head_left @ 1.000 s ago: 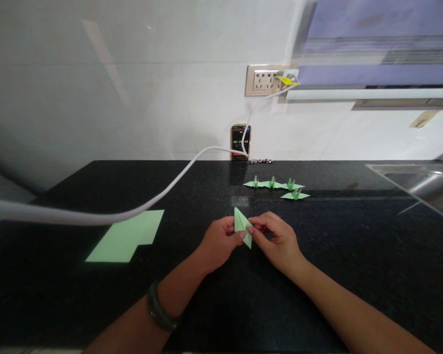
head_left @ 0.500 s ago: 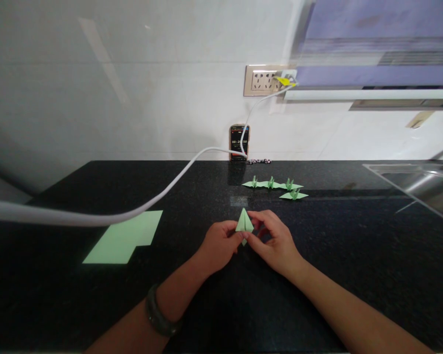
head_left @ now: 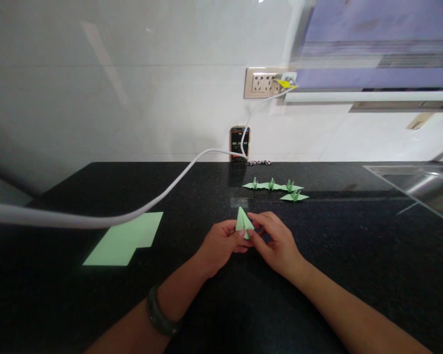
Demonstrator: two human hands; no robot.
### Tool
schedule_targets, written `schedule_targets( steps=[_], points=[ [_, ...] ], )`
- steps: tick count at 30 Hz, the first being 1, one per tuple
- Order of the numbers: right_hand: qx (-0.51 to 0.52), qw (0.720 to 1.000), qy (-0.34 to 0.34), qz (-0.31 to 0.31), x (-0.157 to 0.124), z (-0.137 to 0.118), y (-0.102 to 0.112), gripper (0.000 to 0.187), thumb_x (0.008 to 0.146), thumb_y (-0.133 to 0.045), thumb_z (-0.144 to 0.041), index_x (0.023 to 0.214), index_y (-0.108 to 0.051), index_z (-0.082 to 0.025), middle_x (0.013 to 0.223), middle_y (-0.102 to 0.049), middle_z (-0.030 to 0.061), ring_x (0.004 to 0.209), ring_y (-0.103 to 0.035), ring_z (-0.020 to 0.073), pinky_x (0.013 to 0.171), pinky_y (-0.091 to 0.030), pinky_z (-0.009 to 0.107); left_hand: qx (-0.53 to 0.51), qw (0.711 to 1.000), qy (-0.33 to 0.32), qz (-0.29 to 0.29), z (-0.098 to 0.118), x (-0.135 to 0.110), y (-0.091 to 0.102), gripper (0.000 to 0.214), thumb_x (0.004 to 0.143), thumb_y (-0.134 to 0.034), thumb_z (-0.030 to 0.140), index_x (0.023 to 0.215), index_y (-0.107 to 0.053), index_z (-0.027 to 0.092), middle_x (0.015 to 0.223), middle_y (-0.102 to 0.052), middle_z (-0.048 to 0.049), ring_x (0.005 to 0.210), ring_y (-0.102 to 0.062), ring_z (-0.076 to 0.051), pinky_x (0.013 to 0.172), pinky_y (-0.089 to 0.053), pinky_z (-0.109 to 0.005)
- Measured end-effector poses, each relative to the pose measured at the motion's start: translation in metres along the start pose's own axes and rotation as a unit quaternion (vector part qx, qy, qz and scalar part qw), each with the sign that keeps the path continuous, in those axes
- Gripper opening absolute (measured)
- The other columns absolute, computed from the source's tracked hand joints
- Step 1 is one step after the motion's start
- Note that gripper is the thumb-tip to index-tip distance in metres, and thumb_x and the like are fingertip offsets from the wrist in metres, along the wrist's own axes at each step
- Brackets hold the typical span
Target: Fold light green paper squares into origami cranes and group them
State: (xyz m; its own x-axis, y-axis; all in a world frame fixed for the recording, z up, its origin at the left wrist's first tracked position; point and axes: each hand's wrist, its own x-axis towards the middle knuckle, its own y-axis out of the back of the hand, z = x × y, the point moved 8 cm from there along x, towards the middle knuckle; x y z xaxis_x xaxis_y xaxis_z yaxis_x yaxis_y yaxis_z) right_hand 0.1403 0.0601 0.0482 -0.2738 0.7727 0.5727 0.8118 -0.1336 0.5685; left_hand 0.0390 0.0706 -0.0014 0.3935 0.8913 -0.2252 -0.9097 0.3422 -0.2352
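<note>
Between my two hands is a small folded piece of green paper (head_left: 242, 222), a pointed kite shape with its tip facing away from me and a crease down its middle. My left hand (head_left: 221, 245) pinches its left side and lower end, thumb on top. My right hand (head_left: 274, 239) grips the right side with thumb and index finger. The fingers beneath the paper are partly hidden. Beyond the hands, several folded green paper cranes (head_left: 271, 186) stand on the black countertop (head_left: 192, 196), one set slightly nearer.
Flat green paper sheets (head_left: 127, 241) lie at the left. A white cable (head_left: 162, 196) crosses above the counter, passing a phone (head_left: 239, 143) propped on the wall and reaching a socket panel (head_left: 263, 83). A beaded string (head_left: 259, 162) lies by the phone. At right is a sink (head_left: 431, 187).
The folded paper has turned slightly, its tip leaning more to the left. My left fingers show further under its lower end. The cranes and sheets stay in place.
</note>
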Motion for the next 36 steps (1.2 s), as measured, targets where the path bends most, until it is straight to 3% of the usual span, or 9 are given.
schedule_targets(
  steps=[7,13,17,21,25,30,36],
  points=[
    [0.014,1.000,-0.007,0.016,-0.001,0.001,0.003,0.038,0.074,-0.053,-0.018,0.112,-0.050,-0.022,0.087,-0.053,0.0051,0.075,-0.052,0.0148,0.060,-0.047,0.027,-0.015,1.000,-0.002,-0.013,-0.001,-0.001,-0.003,0.028,0.074,-0.055,0.032,0.095,-0.060,0.014,0.087,-0.064,-0.0067,0.074,-0.060,-0.014,0.068,-0.046,-0.027],
    [0.036,0.995,-0.083,0.044,-0.004,0.013,0.004,0.025,0.080,-0.047,-0.019,0.104,-0.053,-0.020,0.083,-0.057,0.0038,0.073,-0.055,0.0133,0.064,-0.047,0.027,0.042,0.999,-0.012,0.009,0.001,-0.001,0.001,0.027,0.071,-0.058,0.024,0.096,-0.060,0.013,0.087,-0.065,-0.0082,0.076,-0.062,-0.017,0.063,-0.046,-0.025],
    [0.072,0.986,-0.134,0.071,-0.007,0.021,0.006,0.018,0.080,-0.048,-0.020,0.098,-0.051,-0.019,0.076,-0.058,0.0021,0.065,-0.056,0.0117,0.059,-0.048,0.025,0.055,0.998,-0.012,0.011,0.001,0.000,0.001,0.026,0.071,-0.058,0.023,0.095,-0.062,0.013,0.086,-0.066,-0.0084,0.073,-0.063,-0.018,0.061,-0.047,-0.025],
    [0.012,0.996,-0.060,0.062,-0.002,0.009,0.009,0.015,0.079,-0.049,-0.018,0.092,-0.056,-0.020,0.083,-0.057,0.0039,0.073,-0.055,0.0132,0.063,-0.048,0.027,0.048,0.999,-0.007,0.009,-0.001,0.000,0.001,0.026,0.071,-0.058,0.024,0.094,-0.062,0.014,0.084,-0.066,-0.0073,0.072,-0.063,-0.017,0.060,-0.047,-0.024],
    [-0.068,0.995,0.019,0.065,0.000,0.000,0.013,0.027,0.077,-0.051,-0.017,0.104,-0.057,-0.022,0.095,-0.054,0.0071,0.084,-0.054,0.0160,0.070,-0.048,0.030,0.045,0.999,-0.003,0.016,-0.001,0.000,0.001,0.026,0.071,-0.057,0.025,0.095,-0.061,0.013,0.081,-0.065,-0.0065,0.070,-0.063,-0.016,0.057,-0.046,-0.022],
    [-0.165,0.983,0.067,0.053,-0.001,-0.003,0.011,0.030,0.077,-0.053,-0.017,0.105,-0.059,-0.023,0.102,-0.054,0.0098,0.089,-0.052,0.0191,0.070,-0.047,0.032,0.044,0.999,-0.005,0.031,0.000,0.000,0.003,0.027,0.071,-0.058,0.026,0.094,-0.061,0.014,0.081,-0.065,-0.0064,0.069,-0.064,-0.016,0.054,-0.046,-0.021],
    [-0.212,0.972,0.092,0.048,0.000,-0.009,0.011,0.030,0.077,-0.053,-0.017,0.106,-0.059,-0.022,0.102,-0.055,0.0105,0.092,-0.050,0.0206,0.072,-0.046,0.034,0.062,0.997,-0.015,0.040,0.000,0.000,0.005,0.026,0.072,-0.056,0.026,0.094,-0.060,0.014,0.080,-0.065,-0.0061,0.067,-0.064,-0.016,0.053,-0.046,-0.021]
  ],
)
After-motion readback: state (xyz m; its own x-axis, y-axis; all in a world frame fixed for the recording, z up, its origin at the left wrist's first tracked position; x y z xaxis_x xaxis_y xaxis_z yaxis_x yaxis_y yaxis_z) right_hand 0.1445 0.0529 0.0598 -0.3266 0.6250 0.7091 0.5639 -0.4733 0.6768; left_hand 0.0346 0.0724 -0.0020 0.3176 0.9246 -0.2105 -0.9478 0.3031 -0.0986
